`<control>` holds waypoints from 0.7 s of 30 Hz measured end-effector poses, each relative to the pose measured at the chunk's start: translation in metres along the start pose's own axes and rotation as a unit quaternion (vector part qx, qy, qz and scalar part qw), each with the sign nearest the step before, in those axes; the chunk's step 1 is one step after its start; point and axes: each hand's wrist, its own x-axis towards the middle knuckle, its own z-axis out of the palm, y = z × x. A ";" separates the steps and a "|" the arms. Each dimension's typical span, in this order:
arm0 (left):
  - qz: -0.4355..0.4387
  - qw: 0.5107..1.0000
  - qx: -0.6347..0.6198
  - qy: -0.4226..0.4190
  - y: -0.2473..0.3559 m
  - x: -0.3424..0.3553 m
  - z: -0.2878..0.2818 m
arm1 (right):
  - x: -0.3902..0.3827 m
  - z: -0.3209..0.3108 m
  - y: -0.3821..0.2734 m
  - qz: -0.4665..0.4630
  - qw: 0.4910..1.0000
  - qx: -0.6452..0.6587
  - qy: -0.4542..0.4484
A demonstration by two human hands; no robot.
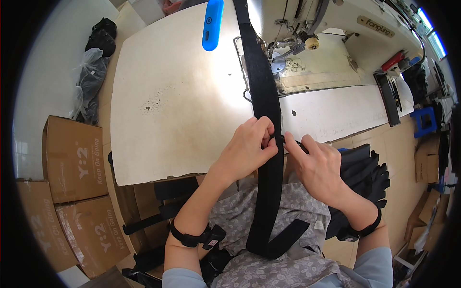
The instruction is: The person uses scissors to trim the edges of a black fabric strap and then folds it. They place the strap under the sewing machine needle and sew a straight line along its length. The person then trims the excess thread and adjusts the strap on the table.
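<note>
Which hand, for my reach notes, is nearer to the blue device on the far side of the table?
Left. The left hand is at the black strap, below and right of the blue device in the picture; the right hand is farther right and lower.

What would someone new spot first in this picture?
Probably the long black strap running down the middle, with the left hand on it and the right hand beside it. Next, the bright blue gadget at the top, and the sewing machine at upper right.
</note>
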 end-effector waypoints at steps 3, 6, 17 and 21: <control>-0.001 1.000 -0.012 0.001 0.000 0.000 0.000 | -0.001 0.003 0.002 -0.010 1.000 0.001 0.008; 0.006 1.000 -0.028 0.001 -0.001 0.001 -0.001 | -0.005 0.004 0.005 -0.002 1.000 -0.002 0.028; 0.005 1.000 -0.025 -0.006 -0.001 0.002 -0.001 | -0.003 0.005 0.010 -0.032 0.999 -0.005 0.020; -0.001 1.000 -0.026 0.007 -0.001 0.001 0.000 | -0.002 0.004 0.012 -0.042 0.999 -0.004 0.018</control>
